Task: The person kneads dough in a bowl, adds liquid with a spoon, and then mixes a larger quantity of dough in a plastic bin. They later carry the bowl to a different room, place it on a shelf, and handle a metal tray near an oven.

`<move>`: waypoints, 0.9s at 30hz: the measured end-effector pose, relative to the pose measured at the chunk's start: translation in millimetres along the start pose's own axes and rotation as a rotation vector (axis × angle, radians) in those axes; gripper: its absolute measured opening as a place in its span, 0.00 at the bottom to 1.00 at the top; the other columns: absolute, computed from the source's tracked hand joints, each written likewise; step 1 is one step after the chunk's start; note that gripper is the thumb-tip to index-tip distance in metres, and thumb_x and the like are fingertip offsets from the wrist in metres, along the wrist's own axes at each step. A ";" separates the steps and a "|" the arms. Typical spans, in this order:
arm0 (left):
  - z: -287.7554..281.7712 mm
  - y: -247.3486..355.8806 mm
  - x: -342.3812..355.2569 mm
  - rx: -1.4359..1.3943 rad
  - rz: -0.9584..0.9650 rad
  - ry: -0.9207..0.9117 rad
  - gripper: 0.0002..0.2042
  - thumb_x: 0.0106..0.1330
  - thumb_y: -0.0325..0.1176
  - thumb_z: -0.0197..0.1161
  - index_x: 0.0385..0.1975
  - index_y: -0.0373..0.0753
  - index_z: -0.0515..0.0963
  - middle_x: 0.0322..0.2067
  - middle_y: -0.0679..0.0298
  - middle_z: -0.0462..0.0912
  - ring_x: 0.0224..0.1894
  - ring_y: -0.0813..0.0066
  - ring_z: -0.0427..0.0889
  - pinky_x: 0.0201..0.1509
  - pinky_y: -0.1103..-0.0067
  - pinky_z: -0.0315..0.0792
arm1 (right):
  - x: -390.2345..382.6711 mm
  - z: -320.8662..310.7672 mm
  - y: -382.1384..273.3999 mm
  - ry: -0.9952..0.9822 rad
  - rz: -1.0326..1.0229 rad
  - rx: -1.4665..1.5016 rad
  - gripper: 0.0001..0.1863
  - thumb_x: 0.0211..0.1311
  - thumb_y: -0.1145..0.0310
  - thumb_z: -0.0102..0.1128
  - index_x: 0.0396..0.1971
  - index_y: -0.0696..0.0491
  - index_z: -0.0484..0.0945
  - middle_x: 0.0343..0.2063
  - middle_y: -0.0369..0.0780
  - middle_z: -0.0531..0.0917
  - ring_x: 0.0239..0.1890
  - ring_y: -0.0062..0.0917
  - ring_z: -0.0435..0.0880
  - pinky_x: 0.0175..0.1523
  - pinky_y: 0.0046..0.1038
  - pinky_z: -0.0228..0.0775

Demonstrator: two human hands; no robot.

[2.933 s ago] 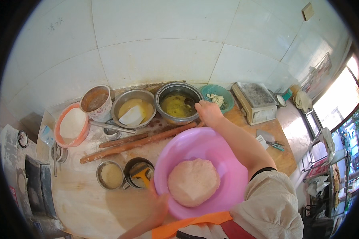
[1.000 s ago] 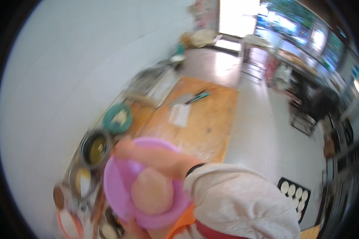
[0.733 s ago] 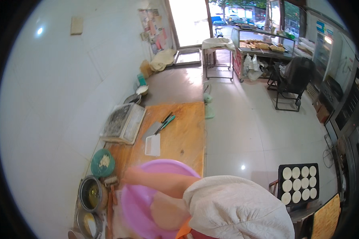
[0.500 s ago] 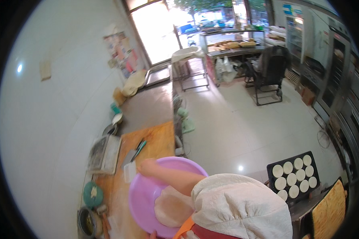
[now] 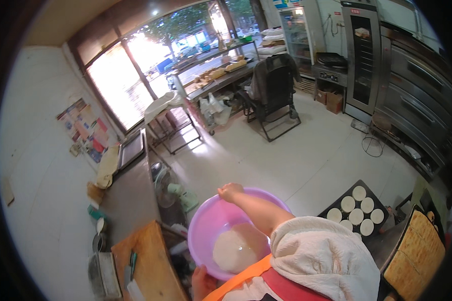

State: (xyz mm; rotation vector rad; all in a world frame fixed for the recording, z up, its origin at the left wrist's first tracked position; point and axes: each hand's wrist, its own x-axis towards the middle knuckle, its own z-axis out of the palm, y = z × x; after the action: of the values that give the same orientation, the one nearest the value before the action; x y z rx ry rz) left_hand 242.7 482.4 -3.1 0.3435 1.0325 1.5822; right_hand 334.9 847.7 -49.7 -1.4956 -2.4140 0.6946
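Note:
A wide purple plastic bowl (image 5: pixel 201 220) is held in front of my body, to the right of the wooden board. Inside it lies a smooth, pale lump of dough (image 5: pixel 236 251). My right hand (image 5: pixel 231 191) is closed around the far rim, its forearm reaching across the bowl from a puffy white sleeve (image 5: pixel 326 251). Low at the near left rim, my left hand (image 5: pixel 204 282) grips the side; its fingers are partly hidden. The wooden board (image 5: pixel 145 261) carries a knife with a green and black handle (image 5: pixel 132 260).
At the right, a black tray (image 5: pixel 374 200) holds several round white pieces, beside a large flat golden baked sheet (image 5: pixel 417 256). A black chair (image 5: pixel 271 93) stands on the tiled floor (image 5: pixel 236 155). Steel ovens (image 5: pixel 412 95) line the right wall; a metal-topped counter (image 5: pixel 130 193) runs along the left.
The bowl, held in both hands, has moved off the wooden board to the right. The view has turned rightward, showing more of the ovens and floor.

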 end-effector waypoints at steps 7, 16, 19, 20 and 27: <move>64.8 -15.5 203.2 0.095 -0.263 -0.184 0.15 0.71 0.34 0.50 0.49 0.29 0.70 0.48 0.52 0.77 0.50 0.58 0.77 0.54 0.61 0.72 | 68.4 -52.4 176.5 0.105 0.363 0.010 0.27 0.65 0.52 0.32 0.41 0.49 0.83 0.44 0.43 0.83 0.48 0.37 0.81 0.53 0.39 0.71; 282.0 -50.9 396.7 0.432 -0.559 -0.614 0.13 0.71 0.35 0.52 0.47 0.32 0.72 0.45 0.56 0.79 0.46 0.66 0.79 0.49 0.67 0.73 | 11.8 -177.9 398.4 0.499 0.856 -0.003 0.25 0.64 0.54 0.35 0.40 0.50 0.83 0.42 0.46 0.83 0.45 0.41 0.81 0.51 0.42 0.71; 346.7 -107.0 448.6 0.604 -0.659 -0.727 0.14 0.71 0.37 0.52 0.46 0.33 0.72 0.41 0.60 0.80 0.40 0.72 0.79 0.43 0.72 0.75 | -53.0 -183.8 452.2 0.679 1.135 0.227 0.26 0.62 0.51 0.37 0.38 0.51 0.82 0.42 0.49 0.82 0.46 0.43 0.80 0.52 0.44 0.70; 369.3 -123.8 463.4 0.628 -0.656 -0.767 0.14 0.71 0.37 0.52 0.46 0.33 0.73 0.40 0.61 0.80 0.39 0.73 0.79 0.42 0.73 0.75 | -62.0 -185.7 472.1 0.712 1.170 0.203 0.26 0.62 0.51 0.37 0.38 0.52 0.82 0.41 0.49 0.82 0.45 0.44 0.80 0.51 0.44 0.70; 532.5 -219.4 487.5 0.618 -0.704 -0.962 0.15 0.71 0.40 0.51 0.46 0.32 0.72 0.39 0.61 0.80 0.37 0.74 0.80 0.41 0.75 0.75 | -109.8 -277.6 611.0 0.823 1.337 0.000 0.26 0.63 0.53 0.37 0.34 0.54 0.83 0.36 0.51 0.83 0.40 0.49 0.81 0.48 0.45 0.71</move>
State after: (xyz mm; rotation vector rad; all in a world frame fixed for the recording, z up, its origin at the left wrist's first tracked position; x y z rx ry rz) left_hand 612.6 1139.9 -17.3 0.9273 0.7028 0.3187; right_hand 980.3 1054.1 -107.5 -2.5775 -0.6413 0.1212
